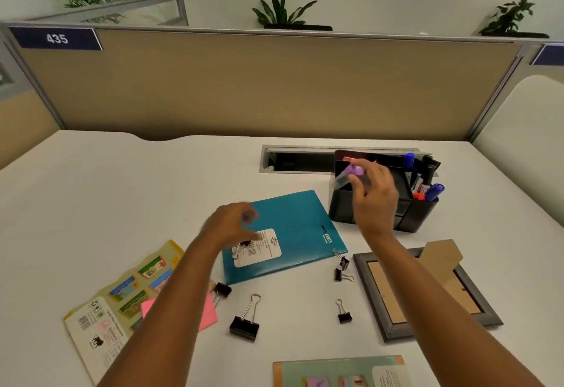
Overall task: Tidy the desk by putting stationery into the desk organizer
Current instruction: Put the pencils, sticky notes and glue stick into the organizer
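A right hand (374, 194) pinches a purple marker (348, 175) over the black desk organizer (418, 214), while the left hand (232, 223) hovers with blurred, loosely curled fingers above a teal notebook (300, 221).

A grey picture frame (427, 292) lies face-down beside a teal folder (293, 231).

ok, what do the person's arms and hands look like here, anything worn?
Both forearms are bare to the bottom frame edge: no sleeves, gloves, watch or bands show. No rings can be made out on the left hand or the right hand; the left hand's fingers are motion-blurred.
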### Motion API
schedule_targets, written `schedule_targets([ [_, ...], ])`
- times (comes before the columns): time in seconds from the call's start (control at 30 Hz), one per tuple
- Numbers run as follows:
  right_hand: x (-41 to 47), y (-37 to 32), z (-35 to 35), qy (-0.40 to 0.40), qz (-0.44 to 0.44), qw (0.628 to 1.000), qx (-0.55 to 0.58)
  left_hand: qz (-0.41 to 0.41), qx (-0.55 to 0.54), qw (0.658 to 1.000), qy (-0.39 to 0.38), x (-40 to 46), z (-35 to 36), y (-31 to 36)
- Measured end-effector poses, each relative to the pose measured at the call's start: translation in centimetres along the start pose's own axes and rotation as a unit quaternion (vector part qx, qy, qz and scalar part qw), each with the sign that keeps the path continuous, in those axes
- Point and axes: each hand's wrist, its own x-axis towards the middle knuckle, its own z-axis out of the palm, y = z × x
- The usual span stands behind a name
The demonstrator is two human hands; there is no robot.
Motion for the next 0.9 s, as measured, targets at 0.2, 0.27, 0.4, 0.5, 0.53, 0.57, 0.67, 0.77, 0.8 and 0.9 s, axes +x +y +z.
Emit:
schedule_targets([
  [0.2,0.1,3.8,-0.5,-0.003,0.002,0.998,-0.062,-0.178,0.239,0.943,-0.151,-2.2,-2.1,-6.5],
  [0.27,0.0,4.1,-0.1,-0.025,-0.001,0.997,-0.076,-0.194,0.257,0.932,-0.165,-2.8,-2.0,-7.6],
  [0.4,-0.3,4.2,0.6,-0.050,-0.019,0.988,-0.142,-0.192,0.266,0.936,-0.129,-3.3,-1.8,-7.7],
  [0.5,-0.3,4.4,0.7,-0.061,-0.015,0.980,-0.188,-0.183,0.256,0.940,-0.128,-3.3,-1.9,-7.4],
  [0.53,-0.3,4.5,0.7,-0.071,-0.012,0.976,-0.205,-0.183,0.248,0.943,-0.129,-3.3,-1.9,-7.5],
  [0.57,-0.3,4.7,0.7,-0.083,-0.012,0.972,-0.221,-0.182,0.237,0.945,-0.131,-3.3,-1.9,-7.6],
  [0.67,-0.6,4.8,0.6,-0.099,-0.016,0.967,-0.235,-0.179,0.204,0.951,-0.149,-3.2,-1.9,-8.0],
  [0.77,-1.0,4.4,0.6,-0.077,-0.018,0.973,-0.215,-0.167,0.190,0.950,-0.182,-3.0,-2.0,-8.1],
  [0.8,-1.1,4.2,0.6,-0.064,-0.022,0.976,-0.205,-0.164,0.185,0.950,-0.191,-2.9,-2.0,-8.1],
  [0.9,-1.7,3.1,0.8,-0.055,-0.034,0.984,-0.169,-0.152,0.168,0.954,-0.196,-2.7,-2.7,-7.9],
])
